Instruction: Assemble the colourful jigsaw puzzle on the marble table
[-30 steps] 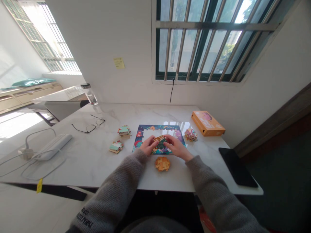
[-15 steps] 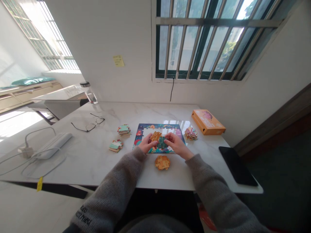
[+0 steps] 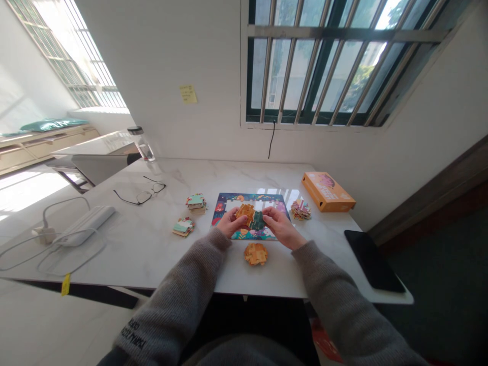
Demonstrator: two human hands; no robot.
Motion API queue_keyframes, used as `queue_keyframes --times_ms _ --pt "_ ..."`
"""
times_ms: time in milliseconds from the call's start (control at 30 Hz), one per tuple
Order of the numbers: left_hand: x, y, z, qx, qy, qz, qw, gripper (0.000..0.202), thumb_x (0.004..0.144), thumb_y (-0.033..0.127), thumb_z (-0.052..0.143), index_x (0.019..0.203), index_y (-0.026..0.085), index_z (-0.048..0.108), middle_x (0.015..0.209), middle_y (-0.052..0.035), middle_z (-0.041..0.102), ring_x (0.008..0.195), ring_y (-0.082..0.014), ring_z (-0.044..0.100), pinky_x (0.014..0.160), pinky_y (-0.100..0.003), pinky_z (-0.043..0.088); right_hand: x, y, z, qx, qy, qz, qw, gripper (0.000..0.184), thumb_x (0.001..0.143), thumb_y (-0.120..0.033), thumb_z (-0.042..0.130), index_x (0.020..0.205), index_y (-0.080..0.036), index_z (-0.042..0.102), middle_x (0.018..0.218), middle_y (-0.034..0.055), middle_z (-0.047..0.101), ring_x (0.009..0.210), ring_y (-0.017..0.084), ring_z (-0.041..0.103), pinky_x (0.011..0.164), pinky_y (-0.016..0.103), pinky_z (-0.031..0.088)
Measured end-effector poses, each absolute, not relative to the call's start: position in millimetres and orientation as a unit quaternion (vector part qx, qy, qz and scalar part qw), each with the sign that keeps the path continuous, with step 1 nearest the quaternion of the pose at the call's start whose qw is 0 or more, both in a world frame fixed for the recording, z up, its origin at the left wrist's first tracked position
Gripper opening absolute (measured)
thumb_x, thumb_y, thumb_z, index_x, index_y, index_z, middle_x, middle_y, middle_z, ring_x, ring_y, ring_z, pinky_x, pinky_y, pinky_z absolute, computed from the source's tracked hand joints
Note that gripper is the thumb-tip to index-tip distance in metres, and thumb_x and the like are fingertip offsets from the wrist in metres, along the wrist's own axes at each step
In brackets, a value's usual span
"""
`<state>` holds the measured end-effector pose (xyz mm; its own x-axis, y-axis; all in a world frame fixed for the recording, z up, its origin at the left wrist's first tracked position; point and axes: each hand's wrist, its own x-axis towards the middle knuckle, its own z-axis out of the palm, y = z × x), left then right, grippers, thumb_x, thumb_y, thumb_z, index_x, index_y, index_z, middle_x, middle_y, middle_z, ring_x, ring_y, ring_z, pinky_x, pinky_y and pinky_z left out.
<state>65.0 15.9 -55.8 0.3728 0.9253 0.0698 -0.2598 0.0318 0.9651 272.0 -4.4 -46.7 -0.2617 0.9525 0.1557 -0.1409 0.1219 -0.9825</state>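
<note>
Orange jigsaw pieces (image 3: pixel 246 214) we find pinched in the left hand (image 3: pixel 230 223), a green piece (image 3: pixel 258 221) in the right hand (image 3: pixel 280 227), meeting over the puzzle board (image 3: pixel 224 203); spare orange pieces (image 3: pixel 255 253) lie within reach before it.

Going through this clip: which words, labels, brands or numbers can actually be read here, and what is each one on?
No text here can be read.
Left sleeve: dark print, too blurred to read.
Yellow sticky note: handwriting, too small to read.
Orange box: printing, too small to read.
</note>
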Motion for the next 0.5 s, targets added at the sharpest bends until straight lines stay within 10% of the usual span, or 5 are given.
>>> queue_keyframes --times_ms 500 --pt "57.2 20.1 -58.5 0.592 0.421 0.438 0.529 0.039 0.072 0.045 0.066 0.096 0.016 0.056 0.083 -0.0025 0.065 0.071 -0.0181 0.063 0.06 -0.028 0.051 285.4 1.3 -49.6 -0.396 -0.561 0.45 0.57 0.027 0.085 -0.044 0.066 0.098 -0.022 0.059 0.088 -0.0012 0.055 0.075 0.013 0.051 0.068 0.026 0.043"
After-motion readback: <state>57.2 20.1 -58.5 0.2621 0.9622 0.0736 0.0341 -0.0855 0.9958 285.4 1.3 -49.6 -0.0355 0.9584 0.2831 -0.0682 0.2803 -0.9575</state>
